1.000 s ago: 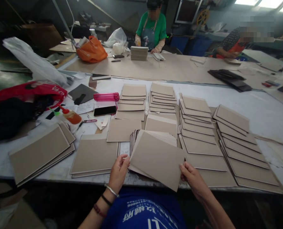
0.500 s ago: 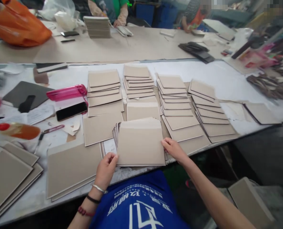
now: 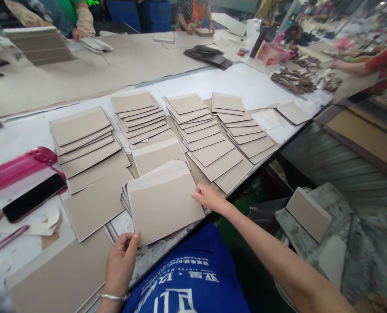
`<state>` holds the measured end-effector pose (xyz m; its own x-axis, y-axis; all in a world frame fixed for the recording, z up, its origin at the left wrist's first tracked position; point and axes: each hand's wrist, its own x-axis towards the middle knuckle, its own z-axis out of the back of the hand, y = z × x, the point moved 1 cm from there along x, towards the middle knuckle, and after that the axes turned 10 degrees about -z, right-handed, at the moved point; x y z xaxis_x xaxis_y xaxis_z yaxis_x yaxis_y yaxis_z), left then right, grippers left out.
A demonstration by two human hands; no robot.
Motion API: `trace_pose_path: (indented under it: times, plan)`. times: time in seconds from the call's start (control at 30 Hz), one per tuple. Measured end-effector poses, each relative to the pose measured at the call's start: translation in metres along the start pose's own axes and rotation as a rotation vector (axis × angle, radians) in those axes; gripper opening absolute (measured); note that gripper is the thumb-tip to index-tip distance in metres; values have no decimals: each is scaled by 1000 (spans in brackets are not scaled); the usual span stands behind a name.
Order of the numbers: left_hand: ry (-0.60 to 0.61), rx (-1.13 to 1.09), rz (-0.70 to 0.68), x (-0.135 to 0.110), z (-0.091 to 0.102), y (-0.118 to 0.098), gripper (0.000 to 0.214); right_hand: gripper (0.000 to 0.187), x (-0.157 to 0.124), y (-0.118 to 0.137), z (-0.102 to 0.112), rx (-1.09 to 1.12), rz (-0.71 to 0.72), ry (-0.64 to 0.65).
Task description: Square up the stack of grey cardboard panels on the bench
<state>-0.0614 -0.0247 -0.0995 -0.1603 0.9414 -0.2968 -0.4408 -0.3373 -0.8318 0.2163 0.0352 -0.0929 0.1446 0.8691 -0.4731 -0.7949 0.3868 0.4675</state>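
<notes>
A fanned stack of beige rectangular panels (image 3: 165, 204) with dark edges lies at the table's near edge in front of me. My left hand (image 3: 123, 256) is closed at its lower left corner, the thumb along the edge. On the right edge, my right hand (image 3: 209, 198) pinches the stack between thumb and curled fingers. Just behind it lies another beige panel (image 3: 159, 154), partly covered. Overlapping rows of similar panels spread beyond, among them a left row (image 3: 82, 126), a middle row (image 3: 190, 104) and a right row (image 3: 228, 102).
At left lie a pink case (image 3: 24, 167), a black phone (image 3: 35, 198) and a larger beige panel (image 3: 59, 278). Across the table are a tall panel stack (image 3: 38, 45) and black pieces (image 3: 208, 56). Co-workers' hands are at the far side. A stool (image 3: 327, 226) stands lower right.
My view has turned to the right, so the table's things sit further left and a red-sleeved person's arm shows at right. Both hands stay at the same stack's edges.
</notes>
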Motion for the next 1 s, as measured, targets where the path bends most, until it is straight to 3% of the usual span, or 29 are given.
trace_pose_path:
  times: [0.3,0.63,1.0]
  plan:
    - [50,76,-39,7,3,18,49,16,-2,7,6,-111,-21,32]
    - [93,99,-6,7,3,6,55,21,-1,8,3,-232,-32,15]
    - [82,54,-66,12,0,9,39,15,6,4,-3,-240,7,-1]
